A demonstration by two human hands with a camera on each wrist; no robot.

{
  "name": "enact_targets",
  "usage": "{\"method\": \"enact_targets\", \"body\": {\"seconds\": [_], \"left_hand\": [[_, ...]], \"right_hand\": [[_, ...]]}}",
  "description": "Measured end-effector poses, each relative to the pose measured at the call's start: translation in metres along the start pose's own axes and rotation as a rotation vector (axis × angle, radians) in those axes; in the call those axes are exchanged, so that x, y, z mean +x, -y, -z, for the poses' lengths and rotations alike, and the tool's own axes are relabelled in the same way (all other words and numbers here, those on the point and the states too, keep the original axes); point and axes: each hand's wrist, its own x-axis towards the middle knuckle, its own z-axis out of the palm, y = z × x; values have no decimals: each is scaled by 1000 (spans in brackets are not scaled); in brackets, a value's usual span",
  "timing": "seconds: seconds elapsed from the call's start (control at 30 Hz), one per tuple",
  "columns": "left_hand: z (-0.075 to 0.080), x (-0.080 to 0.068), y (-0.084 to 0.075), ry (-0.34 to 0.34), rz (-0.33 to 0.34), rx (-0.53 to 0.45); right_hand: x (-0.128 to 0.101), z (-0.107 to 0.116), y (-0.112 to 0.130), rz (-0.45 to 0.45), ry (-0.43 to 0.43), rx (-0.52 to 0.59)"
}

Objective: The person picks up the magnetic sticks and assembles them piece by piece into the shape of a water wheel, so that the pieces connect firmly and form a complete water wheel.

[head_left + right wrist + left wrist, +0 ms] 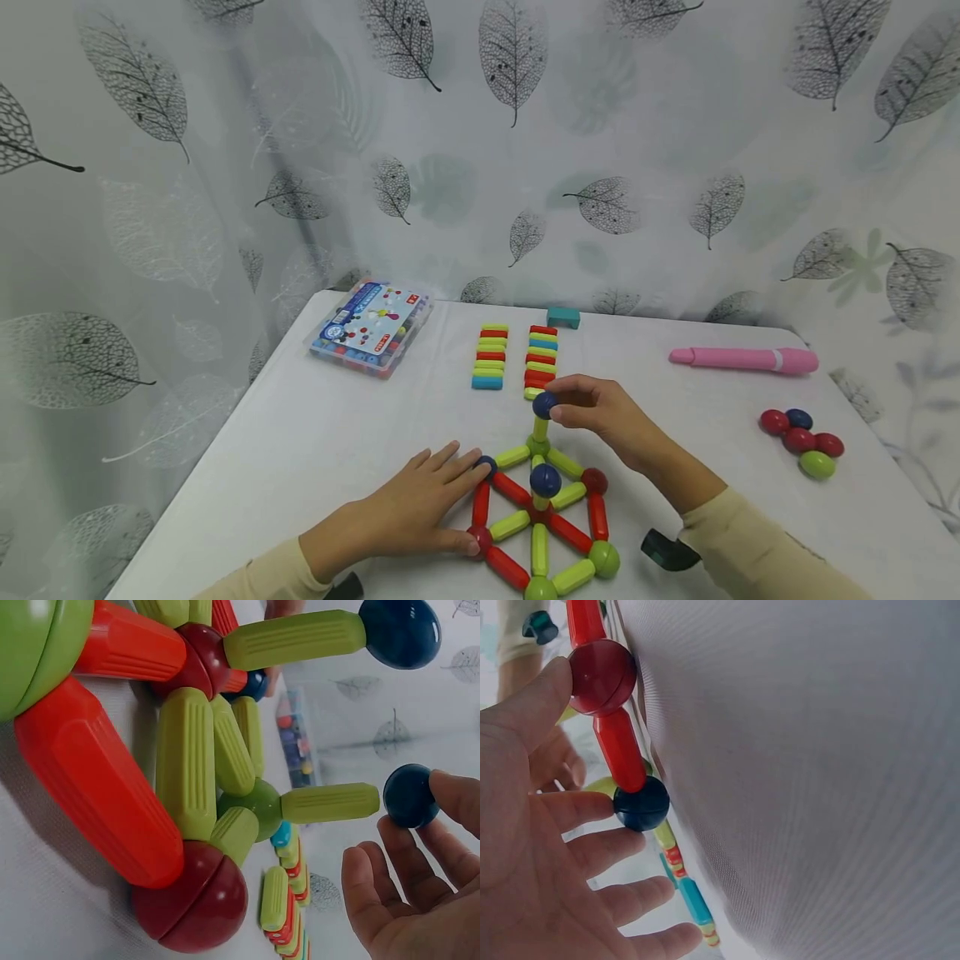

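Note:
A hexagonal frame of red and yellow-green rods joined by coloured balls lies on the table, with spokes meeting at a central red ball [204, 656]. From that centre rises a rod topped by a blue ball [545, 481]. My right hand [600, 417] pinches another blue ball [409, 796] between thumb and fingers, at the tip of an upright yellow-green rod [330, 802] on the far green ball [537, 445]. My left hand [416, 508] lies spread at the frame's left side. Its thumb touches a red ball [604, 677], and its index finger touches a corner blue ball [642, 803].
Behind the frame, two rows of coloured rods [490, 357] lie near a teal block [563, 317]. A clear parts case [371, 327] sits at the back left. On the right are a pink pen-shaped object [742, 360] and several loose balls [799, 440]. A leaf-patterned curtain [480, 167] hangs behind.

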Motion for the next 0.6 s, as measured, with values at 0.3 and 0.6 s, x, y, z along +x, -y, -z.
{"method": "enact_targets", "body": {"seconds": [0.3, 0.6], "left_hand": [[0, 1, -1, -1, -1, 14], [1, 1, -2, -4, -1, 15]], "right_hand": [[3, 3, -6, -14, -11, 0], [36, 21, -13, -121, -138, 54]]}}
